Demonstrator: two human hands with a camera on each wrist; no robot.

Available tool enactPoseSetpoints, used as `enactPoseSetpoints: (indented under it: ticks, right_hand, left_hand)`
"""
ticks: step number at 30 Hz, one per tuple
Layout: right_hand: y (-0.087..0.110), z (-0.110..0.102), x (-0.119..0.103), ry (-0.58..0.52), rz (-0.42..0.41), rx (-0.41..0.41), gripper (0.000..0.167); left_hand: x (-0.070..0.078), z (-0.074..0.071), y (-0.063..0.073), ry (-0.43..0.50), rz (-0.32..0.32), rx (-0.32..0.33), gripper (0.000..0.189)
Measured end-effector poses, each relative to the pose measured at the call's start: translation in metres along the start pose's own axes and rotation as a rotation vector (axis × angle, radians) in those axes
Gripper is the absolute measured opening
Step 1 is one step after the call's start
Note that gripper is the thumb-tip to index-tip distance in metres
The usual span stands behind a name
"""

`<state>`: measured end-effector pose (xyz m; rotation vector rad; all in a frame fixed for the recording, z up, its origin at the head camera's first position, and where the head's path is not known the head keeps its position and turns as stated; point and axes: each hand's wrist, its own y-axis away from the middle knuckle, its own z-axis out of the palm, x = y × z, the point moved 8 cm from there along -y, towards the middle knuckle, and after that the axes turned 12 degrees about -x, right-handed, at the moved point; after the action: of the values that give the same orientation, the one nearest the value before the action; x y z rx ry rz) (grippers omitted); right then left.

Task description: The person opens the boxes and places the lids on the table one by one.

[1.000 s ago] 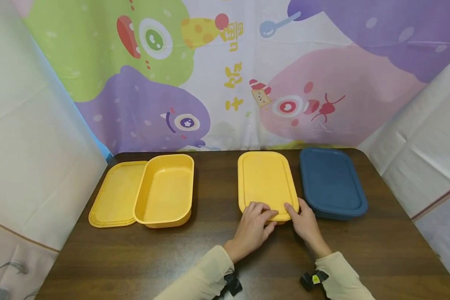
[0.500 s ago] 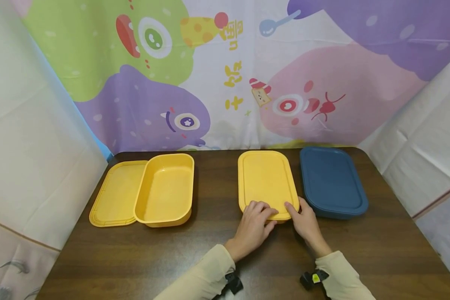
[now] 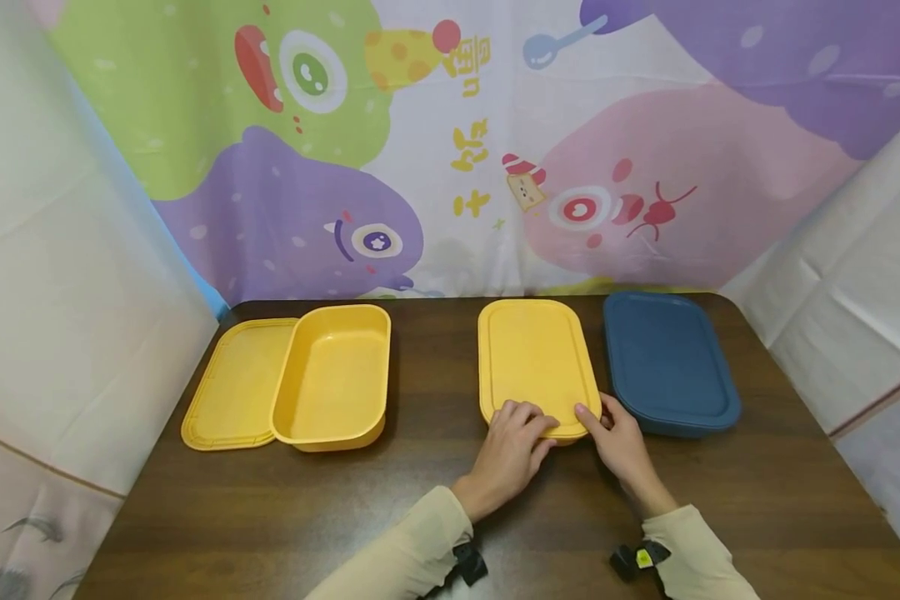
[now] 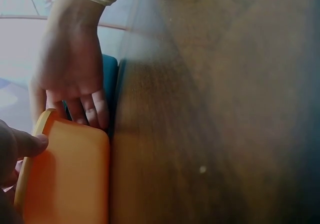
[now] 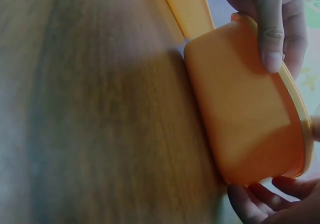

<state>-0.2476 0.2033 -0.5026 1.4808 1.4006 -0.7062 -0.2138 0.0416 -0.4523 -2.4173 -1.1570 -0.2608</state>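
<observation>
A yellow lidded lunch box [image 3: 536, 354] stands right of the table's middle, its lid seated on top. My left hand [image 3: 510, 454] lies at the near edge, fingers bent over the lid. Its thumb presses the front wall just under the rim in the right wrist view, where the box wall [image 5: 245, 103] shows plainly. At the near right corner, my right hand [image 3: 624, 442] holds the box, thumb on the lid and fingers along the side. In the left wrist view, the right hand's [image 4: 72, 68] fingers pass partly behind the box corner [image 4: 75, 169]. The box's inside is hidden.
To the left, an uncovered yellow box [image 3: 333, 375] with nothing inside overlaps a loose yellow lid [image 3: 236, 387]. A blue lidded box [image 3: 671, 358] stands close to the right hand. Brown wood tabletop [image 3: 307, 517] lies in front; a printed curtain [image 3: 465, 250] hangs behind.
My right hand has shifted slightly rightward, its thumb nearer the lid's corner. The left hand keeps its place on the lid. The whole head view has drifted a little.
</observation>
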Motion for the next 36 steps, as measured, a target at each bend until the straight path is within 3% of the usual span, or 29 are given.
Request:
enactPoseSetpoints:
  ticks: [10,26,36]
  right_hand:
    - [0.002,-0.001,-0.001,0.011,-0.045,-0.009,0.062]
    - [0.003,-0.003,-0.001,-0.127,-0.075,-0.033,0.065]
    - [0.007,-0.002,0.0,-0.193,-0.104,-0.019,0.071]
  left_hand:
    - [0.0,-0.004,0.001,0.022,0.023,0.025,0.018]
    - [0.0,-0.014,-0.001,0.111,0.035,0.095,0.019]
    - [0.001,-0.015,0.001,0.133,0.007,0.106,0.02]
